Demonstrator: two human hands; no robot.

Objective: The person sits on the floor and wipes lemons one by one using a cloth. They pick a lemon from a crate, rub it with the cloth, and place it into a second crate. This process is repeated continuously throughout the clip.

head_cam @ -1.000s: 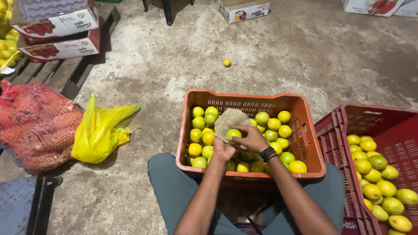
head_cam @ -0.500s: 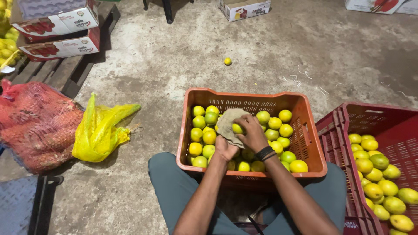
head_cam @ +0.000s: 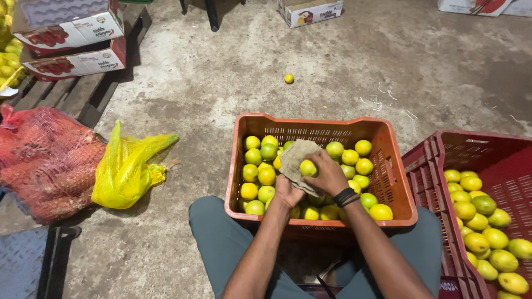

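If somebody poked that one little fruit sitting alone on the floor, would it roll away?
Probably. The lone fruit looks round and sits on bare concrete floor with nothing beside it. It looks small, so likely light. The floor looks rough, which might stop it soon.

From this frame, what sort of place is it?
Likely a fruit sorting or storage area: orange crate and red crate of citrus on a bare concrete floor, stacked cartons on a wooden pallet.

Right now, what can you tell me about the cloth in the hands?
The cloth is a small beige-grey rag, coarse and worn-looking, crumpled rather than flat. It is held over the orange crate, above the fruit. The left hand grips its lower edge from beneath; the right hand presses a yellow-green fruit against it. Its upper part drapes loose toward the crate's back.
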